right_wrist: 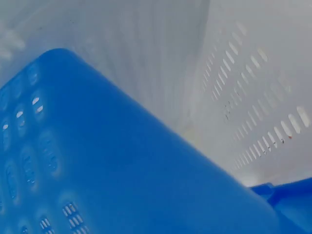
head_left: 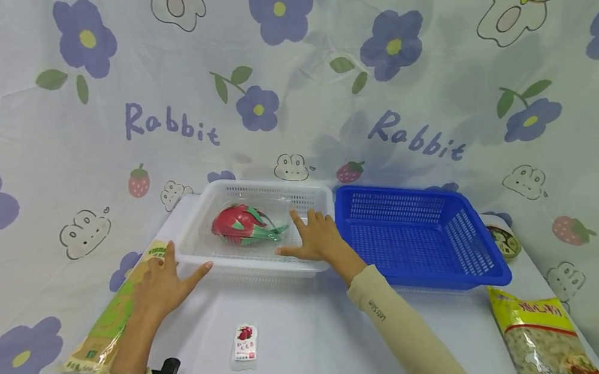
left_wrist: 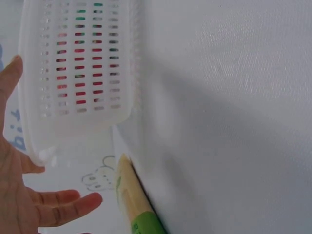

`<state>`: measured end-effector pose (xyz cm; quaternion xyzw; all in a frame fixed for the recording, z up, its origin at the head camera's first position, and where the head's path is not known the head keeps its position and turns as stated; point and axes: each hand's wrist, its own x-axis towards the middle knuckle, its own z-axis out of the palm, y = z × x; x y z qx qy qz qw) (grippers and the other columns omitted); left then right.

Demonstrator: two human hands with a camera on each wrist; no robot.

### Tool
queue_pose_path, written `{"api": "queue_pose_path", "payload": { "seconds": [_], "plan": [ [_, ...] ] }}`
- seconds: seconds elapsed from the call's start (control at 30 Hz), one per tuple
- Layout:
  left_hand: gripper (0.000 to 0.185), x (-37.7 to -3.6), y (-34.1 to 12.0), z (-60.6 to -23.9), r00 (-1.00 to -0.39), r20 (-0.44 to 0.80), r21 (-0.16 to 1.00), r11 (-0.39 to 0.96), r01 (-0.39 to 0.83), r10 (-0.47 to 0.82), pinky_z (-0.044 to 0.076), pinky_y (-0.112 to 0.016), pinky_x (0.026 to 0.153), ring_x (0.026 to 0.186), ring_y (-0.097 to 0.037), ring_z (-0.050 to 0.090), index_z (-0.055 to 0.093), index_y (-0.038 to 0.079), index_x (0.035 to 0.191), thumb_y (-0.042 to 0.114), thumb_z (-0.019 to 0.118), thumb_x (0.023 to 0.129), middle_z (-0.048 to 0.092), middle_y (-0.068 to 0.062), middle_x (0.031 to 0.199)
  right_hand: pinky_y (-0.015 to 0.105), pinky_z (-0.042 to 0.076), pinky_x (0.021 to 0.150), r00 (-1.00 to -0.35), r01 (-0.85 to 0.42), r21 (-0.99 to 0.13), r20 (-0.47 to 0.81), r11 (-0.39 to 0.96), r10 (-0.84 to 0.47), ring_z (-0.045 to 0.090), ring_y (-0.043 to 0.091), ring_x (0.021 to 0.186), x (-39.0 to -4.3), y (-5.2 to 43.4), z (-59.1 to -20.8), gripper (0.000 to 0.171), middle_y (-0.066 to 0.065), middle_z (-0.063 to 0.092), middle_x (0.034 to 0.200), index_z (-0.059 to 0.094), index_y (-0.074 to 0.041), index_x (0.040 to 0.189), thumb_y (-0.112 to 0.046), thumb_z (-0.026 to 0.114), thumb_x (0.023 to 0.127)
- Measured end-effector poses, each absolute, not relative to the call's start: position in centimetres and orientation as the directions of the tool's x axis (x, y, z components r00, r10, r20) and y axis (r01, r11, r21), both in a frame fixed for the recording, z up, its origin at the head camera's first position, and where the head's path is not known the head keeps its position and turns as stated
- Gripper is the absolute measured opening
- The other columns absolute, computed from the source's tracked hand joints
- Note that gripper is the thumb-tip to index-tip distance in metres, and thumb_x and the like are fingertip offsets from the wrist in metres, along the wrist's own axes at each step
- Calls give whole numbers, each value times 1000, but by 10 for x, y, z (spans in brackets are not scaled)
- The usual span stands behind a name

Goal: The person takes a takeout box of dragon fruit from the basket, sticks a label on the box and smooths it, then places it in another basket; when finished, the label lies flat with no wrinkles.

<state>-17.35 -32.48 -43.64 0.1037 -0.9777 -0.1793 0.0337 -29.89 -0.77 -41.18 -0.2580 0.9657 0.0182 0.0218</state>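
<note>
A flowered cloth (head_left: 287, 61) hangs behind a white desk (head_left: 292, 332). The blue basket (head_left: 397, 244) stands far right. Just left of it, the white basket (head_left: 253, 268) looks light and springy, its thin plastic a little slick; the rolled rim at its short ends seems the best hold. A long packet (head_left: 108, 317) lies along the left edge, a yellow bag (head_left: 543, 332) near right.

The left hand (head_left: 159, 285) is at the white basket's near left corner, fingers spread and nothing gripped; the thumb seems to meet the rim. The right hand (head_left: 317, 236) spreads over that basket's right end, holding nothing; whether it touches is unclear.

Inside the white basket, a clear container (head_left: 274, 204) bears the dragon fruit (head_left: 238, 224). The fruit's round body should suit a cupped hold, sparing its leafy tips. A can (head_left: 505, 241) sits far right, a small packet (head_left: 245, 344) near centre.
</note>
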Motion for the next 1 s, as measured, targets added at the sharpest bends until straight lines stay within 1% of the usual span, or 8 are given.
{"api": "queue_pose_path", "payload": {
  "seconds": [0.1, 0.3, 0.43, 0.57, 0.73, 0.9, 1.0],
  "plan": [
    [117, -173, -325, -436, -977, 31, 352, 917, -189, -213, 43, -65, 70, 111, -62, 42, 3, -2, 157, 81, 43, 85, 28, -47, 139, 49, 43, 104, -866, -497, 1, -54, 868, -497, 49, 35, 123, -299, -10, -414, 109, 21, 45, 141, 12, -20, 161, -89, 38, 80],
    [117, -172, -323, -437, -976, 45, 349, 918, -186, -214, 43, -66, 71, 112, -63, 42, 4, -2, 157, 81, 44, 85, 30, -47, 137, 51, 45, 103, -875, -471, -90, -75, 877, -478, 47, 39, 130, -304, -16, -423, 115, 22, 42, 146, 7, -15, 161, -89, 40, 79],
    [116, -171, -322, -437, -974, 58, 350, 918, -187, -221, 42, -68, 74, 111, -62, 43, 8, -2, 157, 81, 44, 85, 32, -47, 136, 50, 48, 99, -882, -457, -117, -73, 882, -466, 49, 38, 129, -306, -18, -429, 120, 22, 45, 144, 5, -10, 161, -90, 40, 78],
    [116, -170, -321, -437, -973, 62, 349, 918, -189, -224, 43, -68, 74, 111, -62, 43, 7, -2, 157, 81, 45, 85, 33, -47, 135, 49, 49, 98, -885, -450, -131, -68, 883, -461, 50, 38, 129, -307, -19, -435, 123, 23, 47, 144, 6, -5, 160, -91, 40, 77],
    [116, -169, -320, -436, -973, 60, 358, 914, -189, -225, 42, -69, 76, 113, -61, 41, 6, -2, 157, 80, 46, 85, 32, -47, 136, 49, 46, 103, -888, -441, -134, -82, 888, -453, 46, 37, 135, -309, -22, -439, 125, 22, 42, 151, 7, -1, 159, -91, 38, 78],
    [116, -168, -320, -436, -972, 61, 370, 909, -191, -228, 40, -72, 81, 117, -62, 39, 7, -2, 157, 80, 46, 85, 31, -47, 138, 51, 42, 109, -885, -427, -160, -129, 890, -448, 39, 37, 142, -310, -25, -440, 124, 23, 34, 157, 6, 2, 158, -90, 36, 80],
    [116, -169, -319, -436, -971, 55, 372, 908, -195, -231, 39, -73, 82, 117, -62, 38, 6, -2, 157, 81, 45, 85, 30, -47, 139, 51, 41, 109, -883, -416, -177, -157, 892, -443, 38, 37, 143, -311, -28, -442, 124, 23, 31, 158, 4, 2, 157, -89, 35, 80]
  ]
}}
